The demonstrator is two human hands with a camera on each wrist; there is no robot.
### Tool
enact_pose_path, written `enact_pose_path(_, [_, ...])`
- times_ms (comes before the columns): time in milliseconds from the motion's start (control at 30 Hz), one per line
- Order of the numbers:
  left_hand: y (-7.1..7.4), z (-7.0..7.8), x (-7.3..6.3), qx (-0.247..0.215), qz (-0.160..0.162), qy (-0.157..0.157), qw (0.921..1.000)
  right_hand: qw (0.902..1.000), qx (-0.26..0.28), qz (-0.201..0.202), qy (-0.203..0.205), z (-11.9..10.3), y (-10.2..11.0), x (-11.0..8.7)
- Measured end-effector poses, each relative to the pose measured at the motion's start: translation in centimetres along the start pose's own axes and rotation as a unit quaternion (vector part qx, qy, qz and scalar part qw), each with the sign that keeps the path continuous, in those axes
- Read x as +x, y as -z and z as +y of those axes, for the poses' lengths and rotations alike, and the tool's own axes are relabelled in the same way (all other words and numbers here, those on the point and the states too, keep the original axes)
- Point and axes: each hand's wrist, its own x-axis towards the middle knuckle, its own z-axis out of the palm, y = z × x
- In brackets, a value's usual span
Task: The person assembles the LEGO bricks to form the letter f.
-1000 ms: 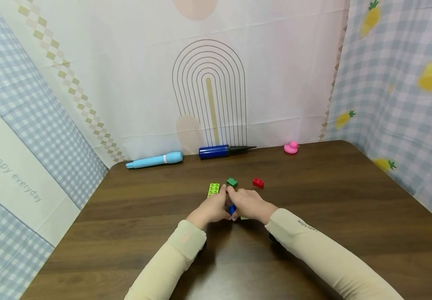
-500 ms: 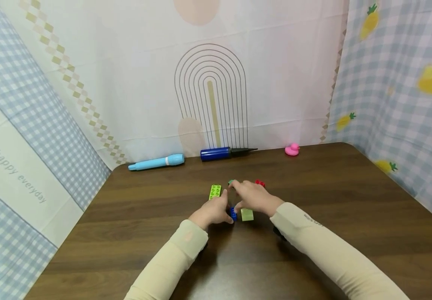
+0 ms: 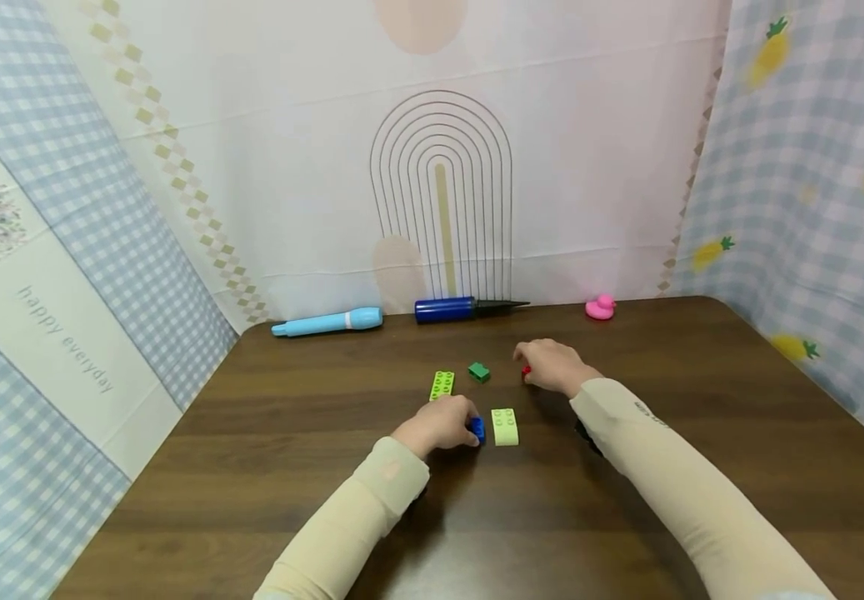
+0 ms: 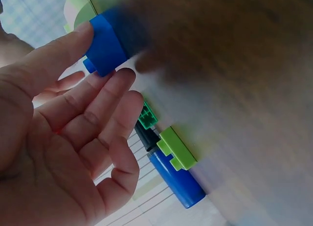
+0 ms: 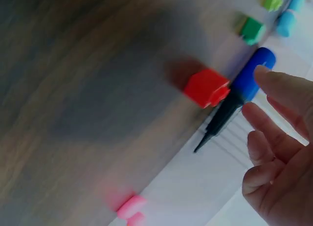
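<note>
My left hand (image 3: 442,423) pinches a blue toy brick (image 4: 107,44) between thumb and fingertips, low over the table. To its right lies a pale green brick (image 3: 505,427), studs up. A lime green brick (image 3: 442,384) sits just beyond the left hand, and a small dark green brick (image 3: 479,372) farther back. Over at the right, my right hand (image 3: 551,367) hovers at a red brick (image 5: 207,86). In the right wrist view its thumb and fingers are spread apart, with a gap between them and the red brick. The hand partly hides that brick in the head view.
Along the table's back edge lie a light blue microphone-shaped toy (image 3: 328,322), a dark blue hand pump (image 3: 444,309) with a black nozzle, and a pink rubber duck (image 3: 600,307). Behind them hangs a patterned cloth (image 3: 312,192). The brown wooden table (image 3: 267,450) extends around both arms.
My right hand has left the blue brick and moved right and back to the red brick. The left hand has stayed with the blue brick. The pale green brick is now uncovered.
</note>
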Motion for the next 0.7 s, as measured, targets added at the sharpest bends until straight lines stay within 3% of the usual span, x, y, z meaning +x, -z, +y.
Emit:
enact_pose_path(133, [0.1, 0.0, 0.0, 0.002, 0.0, 0.001, 1.0, 0.9996, -0.017, -0.019, -0.009, 0.9, -0.7, 0.5])
enact_pose_path(333, [-0.1, 0.1, -0.1, -0.003, -0.007, 0.005, 1.0, 0.998, 0.002, -0.055, -0.032, 1.8, -1.8, 0.4])
enact_pose_path(500, [-0.1, 0.1, 0.0, -0.001, -0.006, 0.004, 1.0, 0.9985, 0.002, -0.045, -0.031, 2.2, -1.8, 0.1])
enact_pose_path(700, [0.4, 0.1, 0.3, 0.002, -0.012, 0.011, 0.9999, 0.9983, 0.046, -0.028, -0.021, 1.4, -0.6, 0.1])
